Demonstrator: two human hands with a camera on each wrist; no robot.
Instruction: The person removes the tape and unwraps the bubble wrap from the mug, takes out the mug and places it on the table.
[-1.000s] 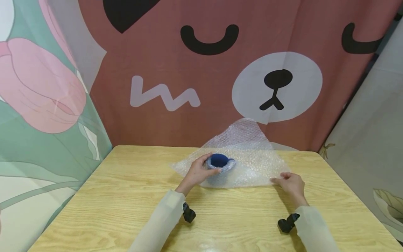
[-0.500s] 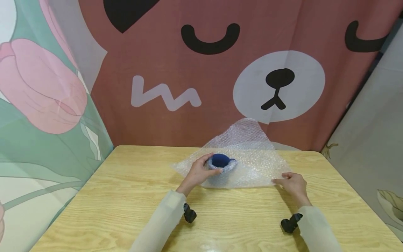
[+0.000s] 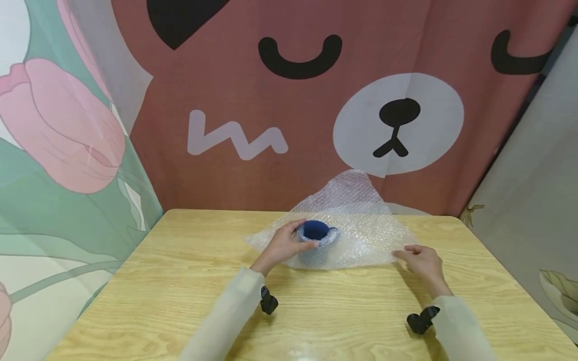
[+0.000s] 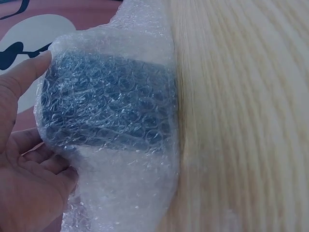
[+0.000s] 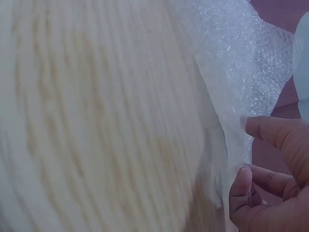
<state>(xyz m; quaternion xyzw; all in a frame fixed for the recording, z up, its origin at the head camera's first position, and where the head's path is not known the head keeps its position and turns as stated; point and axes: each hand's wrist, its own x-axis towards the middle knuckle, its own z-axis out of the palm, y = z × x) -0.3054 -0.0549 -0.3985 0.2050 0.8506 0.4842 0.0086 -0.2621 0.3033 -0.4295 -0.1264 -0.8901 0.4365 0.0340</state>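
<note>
A dark blue mug, its opening facing up, is partly wrapped in a sheet of clear bubble wrap on the table. One layer is folded over the mug's near side, so the blue wall shows only through the bubbles in the left wrist view. My left hand holds the mug through the wrap from its left, thumb in front and fingers behind. At the sheet's near right corner, my right hand pinches the wrap's edge; the fingers stand bent beside the film in the right wrist view.
The wooden table reaches back to a curtain printed with a cartoon animal. The sheet's far corner stands up against that curtain. Patterned cloth hangs at the left, and a paler cloth hangs at the right.
My right hand has shifted slightly right and away from me at the sheet's corner. My left hand and the mug stay in nearly the same place.
</note>
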